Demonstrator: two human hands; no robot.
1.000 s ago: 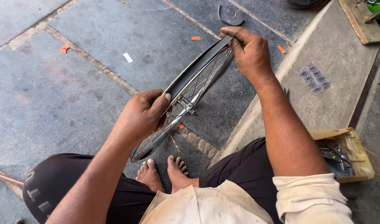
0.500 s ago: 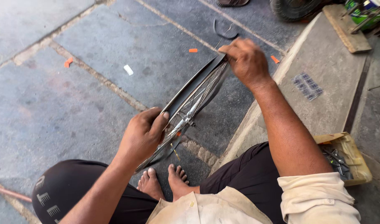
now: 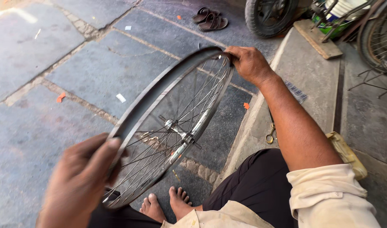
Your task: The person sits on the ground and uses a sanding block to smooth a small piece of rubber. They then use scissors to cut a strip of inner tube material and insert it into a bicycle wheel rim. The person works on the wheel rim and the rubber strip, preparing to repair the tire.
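wheel: the bicycle wheel point(image 3: 172, 131) stands tilted in the middle, above the stone paving point(image 3: 54, 84), its hub point(image 3: 178, 134) at its centre.
right hand: the right hand point(image 3: 249, 64) grips the far top of the rim.
left hand: the left hand point(image 3: 81, 181), blurred, sits at the near left edge of the rim, seemingly touching it.
feet: two bare feet point(image 3: 166, 204) lie on the paving, near and below the wheel.
sandals: a pair of sandals point(image 3: 209, 20) lies far behind the wheel, left of a tyre point(image 3: 269, 16).
kerb: a raised slab point(image 3: 312, 76) runs along the right; a plank point(image 3: 318, 39) lies on its far end.
box: a small box point(image 3: 347, 154) sits right of the right arm.
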